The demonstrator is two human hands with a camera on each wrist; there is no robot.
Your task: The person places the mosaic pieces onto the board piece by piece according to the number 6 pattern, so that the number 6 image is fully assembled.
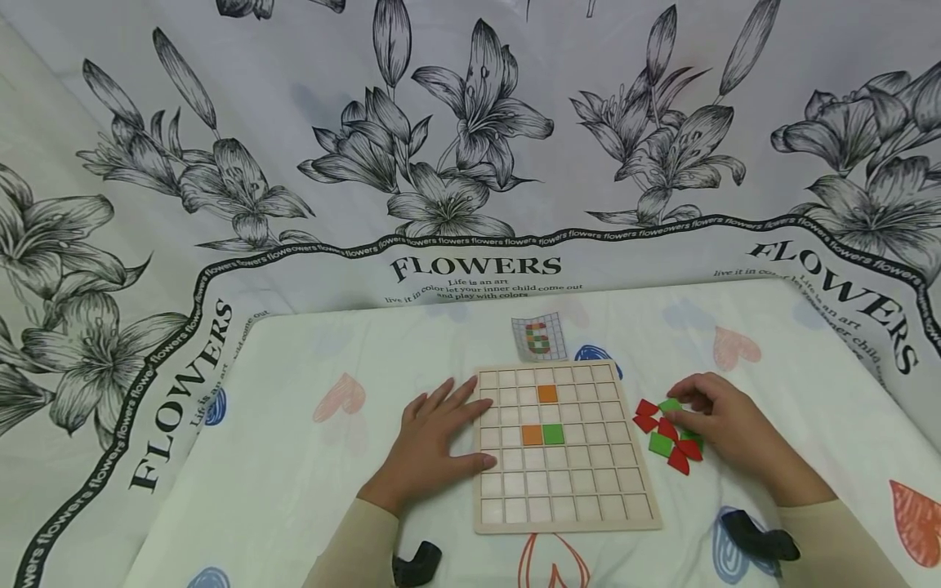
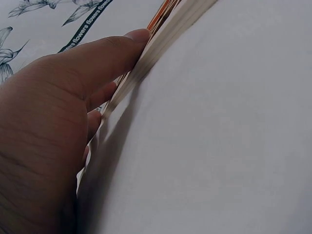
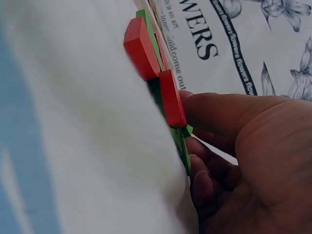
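Observation:
A wooden grid board [image 1: 569, 527] lies on the table with two orange square tiles [image 1: 547, 394] and one green square tile [image 1: 553, 434] in its cells. At its left edge rests my left hand [image 1: 430, 445], fingers spread and thumb tip on the rim; the left wrist view shows the thumb along the board's side [image 2: 158, 48]. To the right of the board, my right hand [image 1: 728, 429] bends over a loose pile of red pieces [image 1: 679, 462] and green tiles [image 1: 660, 444]. Its thumb and index finger pinch a green tile [image 1: 669, 405] at the pile's top.
Behind the board lies a small pattern card [image 1: 539, 336] with a red, green and orange figure on a grid. A white cloth [image 1: 287, 457] printed with hearts covers the table. A flower-printed curtain [image 1: 470, 163] stands along the back and sides.

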